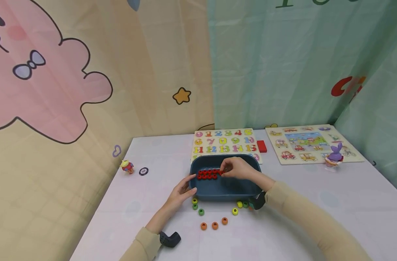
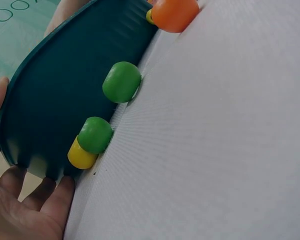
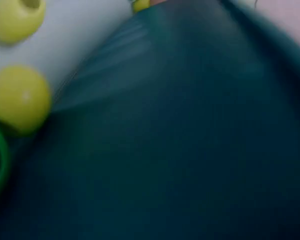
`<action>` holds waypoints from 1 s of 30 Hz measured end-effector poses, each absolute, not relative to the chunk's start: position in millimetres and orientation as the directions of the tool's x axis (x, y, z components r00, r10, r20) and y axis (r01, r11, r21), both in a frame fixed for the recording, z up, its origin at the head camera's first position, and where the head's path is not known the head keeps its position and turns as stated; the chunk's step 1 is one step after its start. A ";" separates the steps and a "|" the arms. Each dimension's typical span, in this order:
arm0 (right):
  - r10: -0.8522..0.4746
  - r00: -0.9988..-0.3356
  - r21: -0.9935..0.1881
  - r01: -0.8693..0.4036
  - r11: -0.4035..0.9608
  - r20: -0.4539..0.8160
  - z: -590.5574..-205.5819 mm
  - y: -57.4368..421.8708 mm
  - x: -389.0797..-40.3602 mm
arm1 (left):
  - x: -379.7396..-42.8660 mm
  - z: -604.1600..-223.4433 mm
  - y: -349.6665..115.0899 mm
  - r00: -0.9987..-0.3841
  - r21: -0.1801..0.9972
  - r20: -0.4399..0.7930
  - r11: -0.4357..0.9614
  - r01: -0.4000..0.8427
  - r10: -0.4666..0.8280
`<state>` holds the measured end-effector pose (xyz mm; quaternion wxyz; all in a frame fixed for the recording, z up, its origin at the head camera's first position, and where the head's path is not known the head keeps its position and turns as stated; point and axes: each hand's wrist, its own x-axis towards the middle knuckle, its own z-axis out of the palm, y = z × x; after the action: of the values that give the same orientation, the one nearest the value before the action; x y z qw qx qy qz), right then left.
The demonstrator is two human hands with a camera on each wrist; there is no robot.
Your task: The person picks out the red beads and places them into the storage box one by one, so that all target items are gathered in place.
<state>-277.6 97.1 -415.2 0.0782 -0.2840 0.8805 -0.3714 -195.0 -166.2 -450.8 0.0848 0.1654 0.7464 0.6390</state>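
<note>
A dark blue-green tray (image 1: 228,197) stands in the middle of the table. My left hand (image 1: 179,194) holds its left end, thumb and a finger at the rim. From the left wrist view, the other fingertips (image 2: 64,192) press the outer wall. Inside, red beads (image 1: 207,177) sit in two rows on the left side. Reaching over the right part of the tray, my right hand (image 1: 237,168) pinches a red bead (image 1: 221,173) at the right end of the far row. The right wrist view is blurred and filled mostly by the tray's wall (image 3: 165,130).
In front of the tray lie orange beads (image 1: 214,225), green beads (image 1: 201,212) and yellow beads (image 1: 235,211). Behind it are a number board (image 1: 224,141), a red block (image 1: 262,146) and a picture puzzle (image 1: 312,145). Small toys stand left (image 1: 127,166) and right (image 1: 335,156), beside a black ring (image 1: 143,171).
</note>
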 end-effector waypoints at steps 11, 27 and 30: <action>-0.565 -0.820 -0.619 -0.488 0.615 0.085 -434.6 90.7 -277.6 | -192.5 -447.9 -163.2 -0.926 0.984 0.097 0.107 0.145 0.366; -0.557 -0.821 -0.558 -0.523 0.645 0.127 -434.2 91.0 -279.2 | -194.7 -448.6 -163.6 -0.927 0.981 0.102 0.116 0.153 0.361; -0.543 -0.826 -0.571 -0.522 0.634 0.152 -429.1 99.3 -274.1 | -194.5 -448.8 -162.9 -0.927 0.981 0.092 0.126 0.147 0.363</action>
<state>-274.1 99.3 -429.1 0.0170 -0.2947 0.9036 -0.3104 -194.5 -162.9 -448.8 0.0846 0.1711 0.7455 0.6386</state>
